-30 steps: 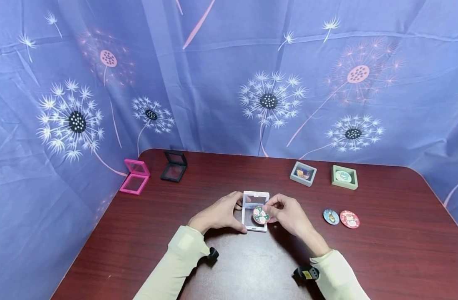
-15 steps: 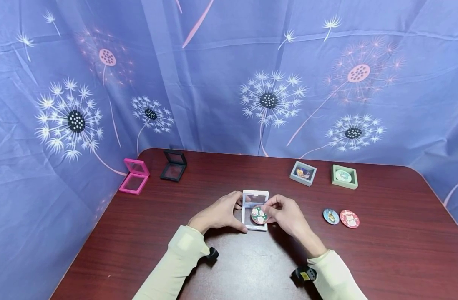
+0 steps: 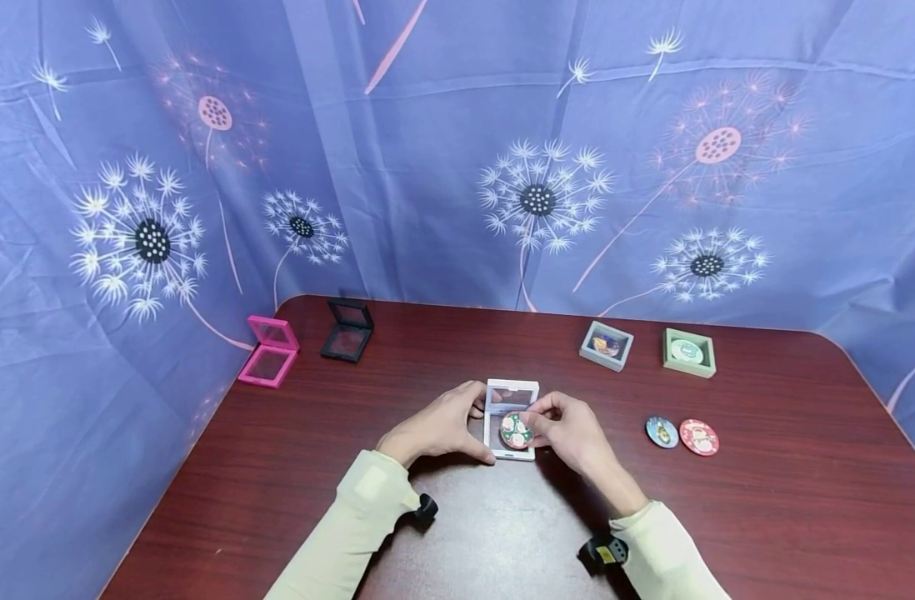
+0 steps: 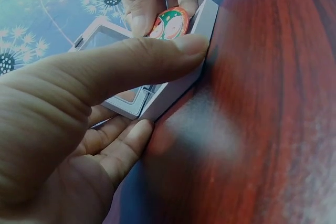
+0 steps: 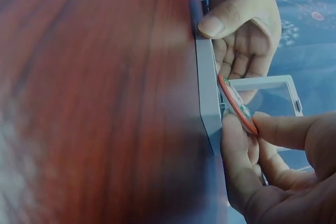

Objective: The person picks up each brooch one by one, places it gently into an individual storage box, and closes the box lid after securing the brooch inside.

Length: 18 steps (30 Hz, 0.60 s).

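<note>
A white hinged display case (image 3: 513, 455) stands with its lid raised at the middle of the table. My left hand (image 3: 444, 423) grips it from the left side, thumb at the front corner and fingers towards the back. Between thumb and fingers, my right hand (image 3: 573, 429) pinches a round button badge (image 3: 517, 431) with a green, white and red pattern. The badge tilts over the lower half of the case, as the right wrist view shows, its far edge (image 5: 222, 81) close to the frame. Whether it touches the clear film cannot be told.
Open pink (image 3: 268, 367) and black (image 3: 347, 340) cases stand at the back left. Grey (image 3: 594, 361) and green (image 3: 689, 368) cases at the back right each hold a badge. Blue (image 3: 662, 432) and red (image 3: 699, 437) badges lie right of my right hand. A patterned curtain (image 3: 442, 167) hangs behind.
The right hand has shifted slightly left with the badge, bringing it further over the case's lower half. My left hand keeps its grip on the case.
</note>
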### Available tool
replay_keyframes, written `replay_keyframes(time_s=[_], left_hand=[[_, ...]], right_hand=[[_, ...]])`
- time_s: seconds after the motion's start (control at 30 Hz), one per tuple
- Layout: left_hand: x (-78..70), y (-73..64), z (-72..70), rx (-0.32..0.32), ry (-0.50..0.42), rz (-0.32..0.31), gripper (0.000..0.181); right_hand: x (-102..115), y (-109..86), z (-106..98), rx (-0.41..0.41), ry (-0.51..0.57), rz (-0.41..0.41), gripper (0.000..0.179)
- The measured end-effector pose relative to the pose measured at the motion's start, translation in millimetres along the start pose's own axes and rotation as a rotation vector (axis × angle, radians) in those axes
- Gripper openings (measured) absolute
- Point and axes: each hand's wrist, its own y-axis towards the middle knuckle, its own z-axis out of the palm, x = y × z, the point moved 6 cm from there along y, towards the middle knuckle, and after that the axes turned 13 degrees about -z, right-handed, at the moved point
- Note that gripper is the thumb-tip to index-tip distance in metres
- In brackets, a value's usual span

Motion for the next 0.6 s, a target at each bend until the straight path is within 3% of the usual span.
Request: replay_keyframes(time_s=[0.6], left_hand=[[0.1, 0.3, 0.3, -0.005, 0.017, 0.004, 0.078]], right_hand=[[1.1, 0.0, 1.8, -0.005, -0.113, -0.031, 0.008]])
